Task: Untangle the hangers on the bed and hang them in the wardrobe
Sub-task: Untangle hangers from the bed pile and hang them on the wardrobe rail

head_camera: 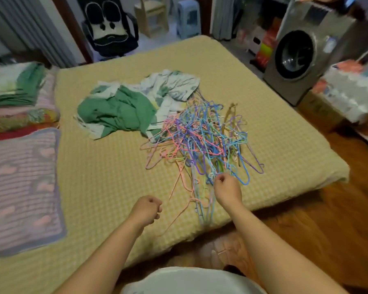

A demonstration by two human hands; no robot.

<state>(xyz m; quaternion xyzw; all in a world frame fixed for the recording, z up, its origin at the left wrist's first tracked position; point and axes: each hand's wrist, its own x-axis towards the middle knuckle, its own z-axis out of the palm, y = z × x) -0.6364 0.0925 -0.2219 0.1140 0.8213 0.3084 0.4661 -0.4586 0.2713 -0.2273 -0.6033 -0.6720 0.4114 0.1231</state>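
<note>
A person stood at the near edge of a bed (106,166) covered in a yellow-green textured spread, seen from a camera worn on the head and looking down over both bare forearms. A tangled pile of thin hangers (202,143) in pink, blue, purple and yellow lay on the bed, right of centre, with a few loose ones trailing toward the near edge. The right hand (226,188) reached to the near end of the pile with its fingers curled, and appeared to pinch one or more of the hangers there, though the picture was too blurred to be sure which. The left hand (148,210) hovered over the bare spread, well left of the pile, with its fingers curled into a loose fist that held nothing. Just behind the pile and touching it lay a crumpled green and white cloth (123,107). Folded bedding (15,96) was stacked at the left side, with a striped pink and purple blanket (19,187) in front of it. A front-loading washing machine (300,54) stood on the floor beyond the bed's far right corner.
</note>
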